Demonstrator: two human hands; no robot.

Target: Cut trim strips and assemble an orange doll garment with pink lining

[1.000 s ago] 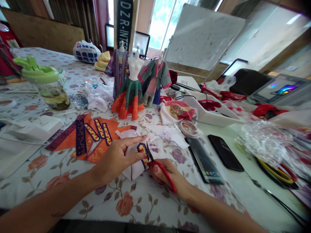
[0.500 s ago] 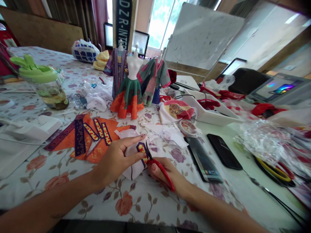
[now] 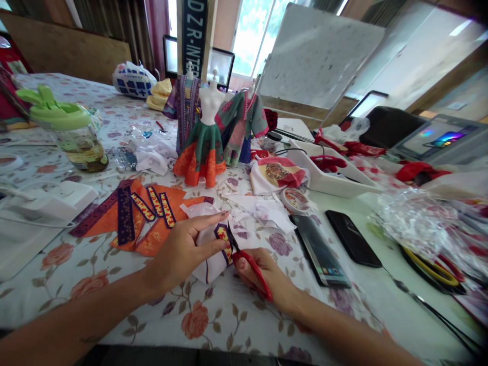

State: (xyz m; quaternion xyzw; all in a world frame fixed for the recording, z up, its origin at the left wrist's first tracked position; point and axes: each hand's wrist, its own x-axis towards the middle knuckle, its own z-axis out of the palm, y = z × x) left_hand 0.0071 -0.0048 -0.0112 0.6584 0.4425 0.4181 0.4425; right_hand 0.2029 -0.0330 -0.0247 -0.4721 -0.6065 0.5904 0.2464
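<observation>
My left hand (image 3: 181,249) pins patterned strip (image 3: 221,233) under thumb, forefinger parted above. My right hand (image 3: 267,269) curled round red scissors (image 3: 260,278), blades beside strip. Orange fabric (image 3: 110,211) left of fingers.

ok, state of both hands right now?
Left hand: holding the yellow-patterned strip, thumb over it, index finger extended.
Right hand: closed on the red-handled scissors, blades beside the strip.

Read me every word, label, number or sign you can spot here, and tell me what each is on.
"DZR·INTE": on the dark sign; the lettering beyond that is too hard to make out.
Bag: printing too blurred to read.
Jar: markings too blurred to read.
Lit phone: screen details too small to read.
</observation>
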